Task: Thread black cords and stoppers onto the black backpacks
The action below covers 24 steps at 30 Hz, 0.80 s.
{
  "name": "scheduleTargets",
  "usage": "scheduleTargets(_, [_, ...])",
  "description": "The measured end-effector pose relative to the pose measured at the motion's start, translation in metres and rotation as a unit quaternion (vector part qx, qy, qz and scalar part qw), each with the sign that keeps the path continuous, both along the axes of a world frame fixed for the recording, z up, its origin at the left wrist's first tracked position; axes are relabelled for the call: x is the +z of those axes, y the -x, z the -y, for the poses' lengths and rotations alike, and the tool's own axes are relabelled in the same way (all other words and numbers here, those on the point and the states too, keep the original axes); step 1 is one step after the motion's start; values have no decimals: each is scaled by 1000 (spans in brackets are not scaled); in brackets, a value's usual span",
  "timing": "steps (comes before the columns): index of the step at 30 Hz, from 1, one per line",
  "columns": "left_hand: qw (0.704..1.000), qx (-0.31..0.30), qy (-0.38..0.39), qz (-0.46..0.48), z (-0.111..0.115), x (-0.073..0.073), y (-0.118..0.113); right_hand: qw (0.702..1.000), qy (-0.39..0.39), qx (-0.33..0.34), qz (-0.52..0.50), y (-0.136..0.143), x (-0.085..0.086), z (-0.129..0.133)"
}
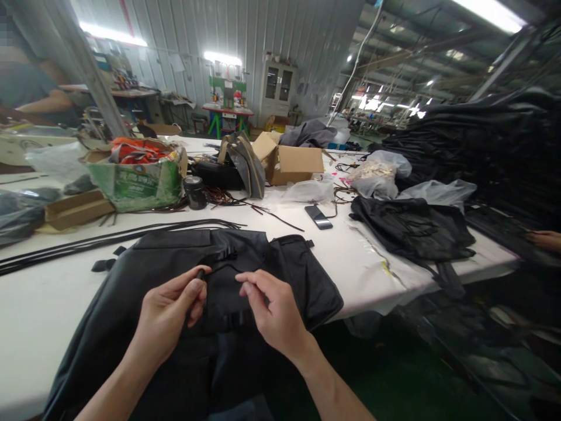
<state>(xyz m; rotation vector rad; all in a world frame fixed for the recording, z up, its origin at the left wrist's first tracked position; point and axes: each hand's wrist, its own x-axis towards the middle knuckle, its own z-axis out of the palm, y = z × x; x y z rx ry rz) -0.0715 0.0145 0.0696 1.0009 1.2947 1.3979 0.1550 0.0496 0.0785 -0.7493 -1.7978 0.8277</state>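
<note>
A large black bag [175, 251] lies on the white table, with buckles and straps near its middle. Above it, my left hand [175, 310] pinches the end of a thin black cord [201, 272] between thumb and forefinger. The cord runs to the right across the bag. My right hand [272, 304] is just to the right, its thumb and forefinger close together near the cord; anything between those fingertips is too small to make out. A black flap or pocket [307, 280] spreads out at the bag's right side.
Long black strips [87, 240] lie at the left, behind the bag. Farther back are a green sack [135, 184], a dark jar [195, 193] and a cardboard box [300, 164]. A phone [318, 217] and another black bag [412, 228] lie right. A person's hand [546, 240] shows at the right edge.
</note>
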Motion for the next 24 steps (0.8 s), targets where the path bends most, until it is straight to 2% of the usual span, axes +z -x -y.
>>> scheduleTargets(3, [1000, -9, 2, -10, 3, -5, -4, 999, -23, -20, -30, 3, 2, 2])
scheduleTargets(8, [998, -5, 3, -56, 10, -12, -8, 996, -58, -74, -3, 14, -1, 6])
scheduleTargets(12, [996, 6, -5, -88, 14, -7, -11, 993, -97, -64, 2, 17, 3, 8])
scheduleTargets(17, [990, 17, -19, -138, 19, 2, -19, 982, -161, -70, 68, 15, 4, 7])
scheduleTargets(24, [985, 16, -32, -168, 20, -3, -21, 972, -190, -78, 114, 11, 9, 10])
